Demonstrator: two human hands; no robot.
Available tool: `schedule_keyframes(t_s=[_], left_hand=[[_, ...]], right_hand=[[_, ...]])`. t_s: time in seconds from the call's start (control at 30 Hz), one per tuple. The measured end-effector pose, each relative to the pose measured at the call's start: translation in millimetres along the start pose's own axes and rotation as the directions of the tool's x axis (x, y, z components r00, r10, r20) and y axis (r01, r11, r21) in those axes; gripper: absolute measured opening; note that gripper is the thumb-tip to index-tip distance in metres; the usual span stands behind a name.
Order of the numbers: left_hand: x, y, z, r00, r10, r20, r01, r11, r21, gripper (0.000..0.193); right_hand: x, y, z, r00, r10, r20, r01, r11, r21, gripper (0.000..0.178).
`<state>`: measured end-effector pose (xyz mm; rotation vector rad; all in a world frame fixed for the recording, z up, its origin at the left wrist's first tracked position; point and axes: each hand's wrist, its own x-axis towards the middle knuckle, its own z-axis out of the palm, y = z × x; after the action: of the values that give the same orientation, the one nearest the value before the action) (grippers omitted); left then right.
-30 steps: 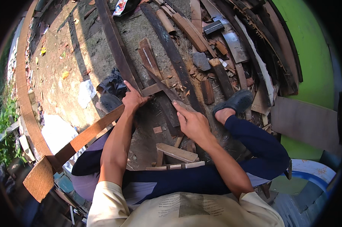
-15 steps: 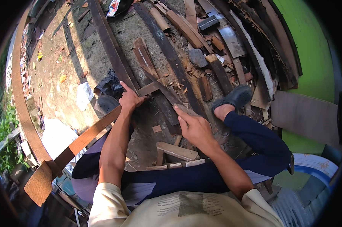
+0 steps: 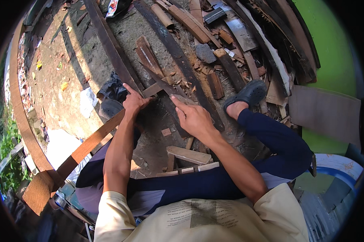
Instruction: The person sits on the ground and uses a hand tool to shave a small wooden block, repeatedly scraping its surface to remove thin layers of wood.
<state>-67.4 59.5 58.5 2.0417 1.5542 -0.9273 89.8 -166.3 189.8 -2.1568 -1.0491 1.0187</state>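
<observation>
My left hand (image 3: pixel 134 101) is closed over a long wooden strip (image 3: pixel 91 146), its index finger stretched along the far side. The strip runs from the lower left to its short end (image 3: pixel 153 89) beyond my hand, resting on a dark beam. My right hand (image 3: pixel 195 123) grips a hand saw, its index finger laid forward. The dark tapering saw blade (image 3: pixel 161 83) lies across the strip near that end, tip pointing away to the left. My fingers hide the saw's handle, and the blade's teeth cannot be made out.
A dark beam (image 3: pixel 113 48) and another long plank (image 3: pixel 178 52) lie on the ground ahead. Scrap boards (image 3: pixel 287 44) are heaped at the right beside a green panel (image 3: pixel 331 52). A grey stone (image 3: pixel 206 53) and short offcuts (image 3: pixel 189 154) lie near my feet.
My right hand has pushed the saw forward and left across the strip. My left hand keeps its hold; the whole view has shifted slightly.
</observation>
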Motion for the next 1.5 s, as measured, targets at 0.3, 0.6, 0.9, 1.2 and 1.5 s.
schedule_keyframes(t_s=[0.3,0.6,0.9,1.2,1.5], left_hand=[[-6.3,16.8,-9.6,1.0,0.017,-0.008,-0.017,1.0,-0.017,0.155],[-2.6,2.8,-10.6,1.0,0.011,0.001,-0.011,1.0,-0.018,0.159],[-6.7,16.3,-12.6,1.0,0.016,0.001,-0.016,0.999,-0.031,0.158],[-6.4,7.3,-9.3,0.999,-0.033,0.022,0.033,0.999,-0.031,0.158],[-8.9,12.6,-11.0,1.0,-0.019,-0.023,0.018,0.999,-0.043,0.155]], right_hand=[[1.5,80.8,-19.9,0.994,-0.092,-0.062,0.105,0.961,0.256,0.038],[-68.1,10.7,-46.5,0.997,0.078,0.023,-0.08,0.991,0.103,0.038],[4.5,26.0,-30.9,0.997,0.081,-0.006,-0.08,0.992,0.094,0.036],[-92.3,-15.9,-50.6,0.998,-0.026,-0.059,0.02,0.994,-0.108,0.046],[-50.0,-24.1,-45.7,0.997,0.079,-0.002,-0.079,0.986,-0.148,0.052]])
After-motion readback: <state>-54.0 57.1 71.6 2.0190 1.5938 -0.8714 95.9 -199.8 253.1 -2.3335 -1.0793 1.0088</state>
